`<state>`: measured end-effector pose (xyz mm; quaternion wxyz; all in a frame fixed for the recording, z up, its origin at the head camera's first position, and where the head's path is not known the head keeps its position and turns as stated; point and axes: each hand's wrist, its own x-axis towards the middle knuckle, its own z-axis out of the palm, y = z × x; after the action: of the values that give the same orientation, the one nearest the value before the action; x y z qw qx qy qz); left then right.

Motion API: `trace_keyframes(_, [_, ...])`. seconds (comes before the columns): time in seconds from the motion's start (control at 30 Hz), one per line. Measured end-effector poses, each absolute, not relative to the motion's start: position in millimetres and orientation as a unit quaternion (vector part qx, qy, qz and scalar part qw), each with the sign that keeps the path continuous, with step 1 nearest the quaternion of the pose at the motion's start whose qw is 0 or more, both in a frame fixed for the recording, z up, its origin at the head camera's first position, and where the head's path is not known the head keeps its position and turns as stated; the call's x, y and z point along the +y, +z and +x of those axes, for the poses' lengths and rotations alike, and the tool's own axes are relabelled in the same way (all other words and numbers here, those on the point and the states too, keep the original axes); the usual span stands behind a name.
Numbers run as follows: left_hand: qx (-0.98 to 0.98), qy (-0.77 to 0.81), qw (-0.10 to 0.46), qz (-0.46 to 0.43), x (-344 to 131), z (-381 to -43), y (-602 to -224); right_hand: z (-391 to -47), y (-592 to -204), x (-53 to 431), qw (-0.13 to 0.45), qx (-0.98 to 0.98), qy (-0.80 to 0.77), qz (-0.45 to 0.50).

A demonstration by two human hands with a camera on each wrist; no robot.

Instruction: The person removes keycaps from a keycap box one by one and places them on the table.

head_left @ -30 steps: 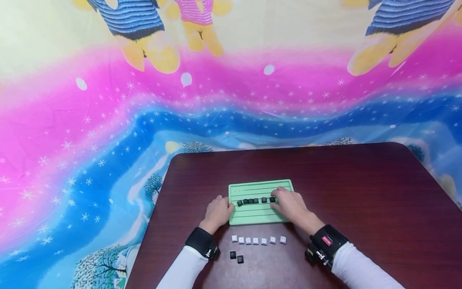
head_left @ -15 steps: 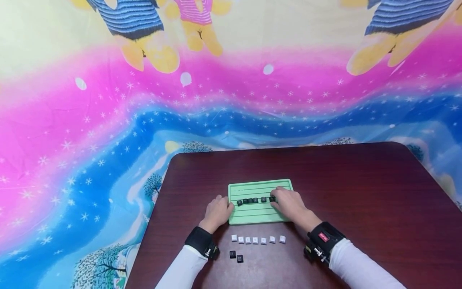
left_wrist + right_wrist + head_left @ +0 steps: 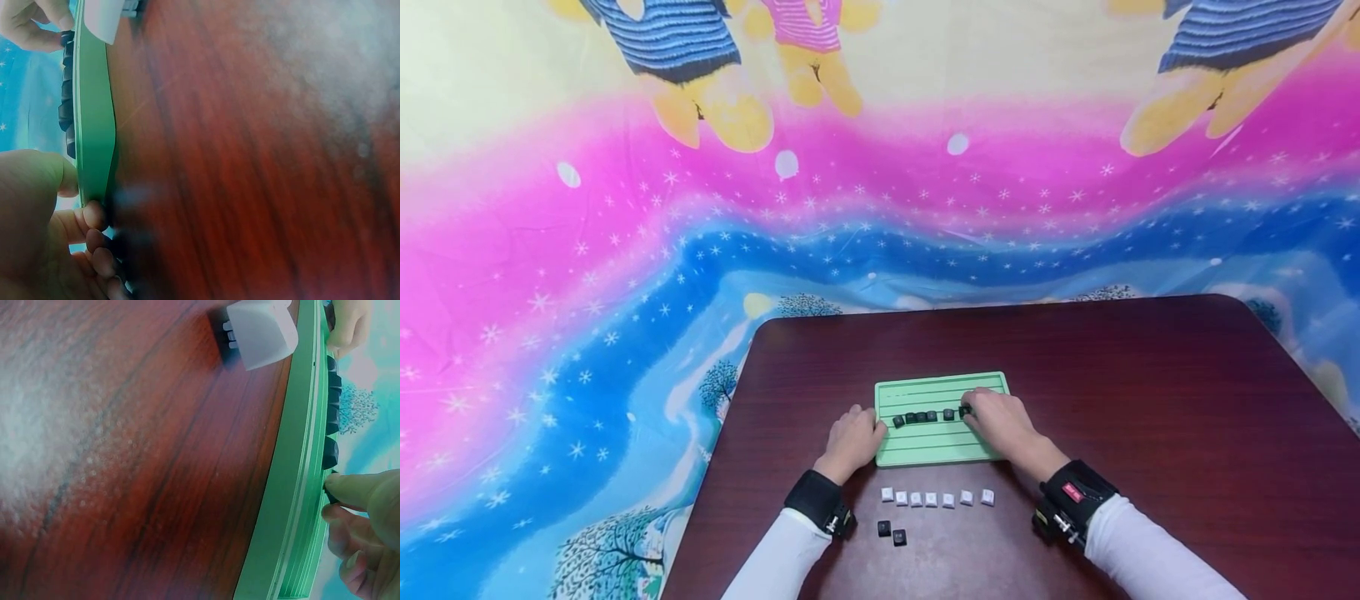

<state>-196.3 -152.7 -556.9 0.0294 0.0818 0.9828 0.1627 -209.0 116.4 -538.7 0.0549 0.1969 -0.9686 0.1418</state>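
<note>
A green ridged tray (image 3: 940, 451) lies on the table, with a row of black keycaps (image 3: 921, 417) along one of its middle ridges. My left hand (image 3: 852, 437) grips the tray's left end, thumb near the rim and fingertips low at its side in the left wrist view. At the right end of the row, my right hand (image 3: 1006, 425) pinches a black keycap (image 3: 332, 496) between thumb and fingers. That keycap is partly hidden by the fingertips and sits a small gap from its neighbour.
In front of the tray, several white keycaps (image 3: 931, 500) form a line on the dark red table (image 3: 1150, 417). Two loose black keycaps (image 3: 899, 537) lie nearer me. A printed cloth (image 3: 880, 183) hangs behind the table.
The right wrist has shifted slightly left, and the pinched keycap has moved very slightly left and away from me. The left hand, tray and loose keycaps look the same.
</note>
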Motion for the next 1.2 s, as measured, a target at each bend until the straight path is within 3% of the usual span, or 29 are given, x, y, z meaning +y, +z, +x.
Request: trace_keyframes(1.2, [0.983, 0.165, 0.029, 0.080, -152.9, -196.0, -557.7, -175.8, -505.9, 105.0, 0.116, -0.953, 0.143, 0.240])
